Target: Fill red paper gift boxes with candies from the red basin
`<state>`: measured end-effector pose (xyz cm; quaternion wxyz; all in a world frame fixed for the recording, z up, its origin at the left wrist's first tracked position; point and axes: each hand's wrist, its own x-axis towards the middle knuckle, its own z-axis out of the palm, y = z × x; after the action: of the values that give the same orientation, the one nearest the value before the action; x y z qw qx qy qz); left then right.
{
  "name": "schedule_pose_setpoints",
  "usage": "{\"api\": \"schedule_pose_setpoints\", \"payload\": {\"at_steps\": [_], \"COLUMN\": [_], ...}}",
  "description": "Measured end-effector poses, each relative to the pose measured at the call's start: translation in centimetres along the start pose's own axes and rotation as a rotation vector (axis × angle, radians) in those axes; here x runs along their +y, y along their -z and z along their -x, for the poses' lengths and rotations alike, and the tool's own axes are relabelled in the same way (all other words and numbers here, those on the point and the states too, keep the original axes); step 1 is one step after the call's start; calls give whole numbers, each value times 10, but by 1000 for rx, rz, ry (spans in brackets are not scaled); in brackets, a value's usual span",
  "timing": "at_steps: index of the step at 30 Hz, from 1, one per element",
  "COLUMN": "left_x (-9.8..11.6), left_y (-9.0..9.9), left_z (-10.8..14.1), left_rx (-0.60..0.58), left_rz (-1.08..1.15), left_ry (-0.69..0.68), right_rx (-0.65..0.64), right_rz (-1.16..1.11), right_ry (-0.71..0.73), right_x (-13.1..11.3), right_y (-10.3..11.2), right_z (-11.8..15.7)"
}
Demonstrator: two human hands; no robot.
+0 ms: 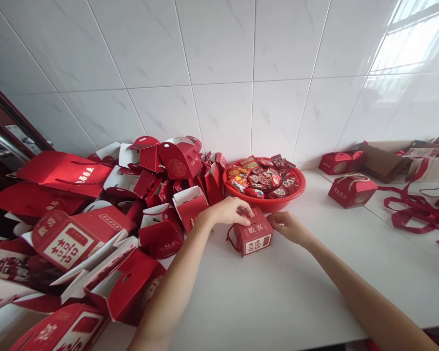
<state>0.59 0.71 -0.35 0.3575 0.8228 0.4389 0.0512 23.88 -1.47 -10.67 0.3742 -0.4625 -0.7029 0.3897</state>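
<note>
A small red gift box [254, 231] with white and gold Chinese characters stands on the white counter in front of me. A dark red cord loops out from its left side. My left hand [234, 213] is closed on the box's top, with thumb and fingers bent over the lid. At the box's right edge, my right hand [289, 226] has its fingers curled in a pinch; whatever is between the fingertips is hidden. Just behind the box sits a red plastic basin [300, 187] filled with wrapped candies [265, 178].
Many open red boxes [163, 231] and red paper bags [64, 173] are heaped on the left. To the right stand two closed red boxes [353, 189], [340, 162], red ribbon [402, 219] and a cardboard carton [384, 161]. A tiled wall [223, 107] rises behind the counter [219, 302].
</note>
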Motion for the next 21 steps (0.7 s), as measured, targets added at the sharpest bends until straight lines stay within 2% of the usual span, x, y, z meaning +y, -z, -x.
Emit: {"api": "schedule_pose_setpoints", "payload": {"at_steps": [5,9,13,18,21], "left_x": [1,3,7,12,12], "left_y": [-1,-1,-2,-3,-6], "left_z": [4,7,7,7,6], "left_rx": [1,-22,-56,-29,5], "left_rz": [-23,-108,-117,-70,-3], "left_ry": [68,146,147,180,192], "right_rx": [-16,23,-4,-214,-321], "right_rz": [-382,-555,-479,-180,37], "right_ry": [-94,-45,10,0,34], "right_x": [-24,-42,-64,-98,-110], "right_y": [20,36,43,40,32], "right_z": [5,6,2,-14,-26]}}
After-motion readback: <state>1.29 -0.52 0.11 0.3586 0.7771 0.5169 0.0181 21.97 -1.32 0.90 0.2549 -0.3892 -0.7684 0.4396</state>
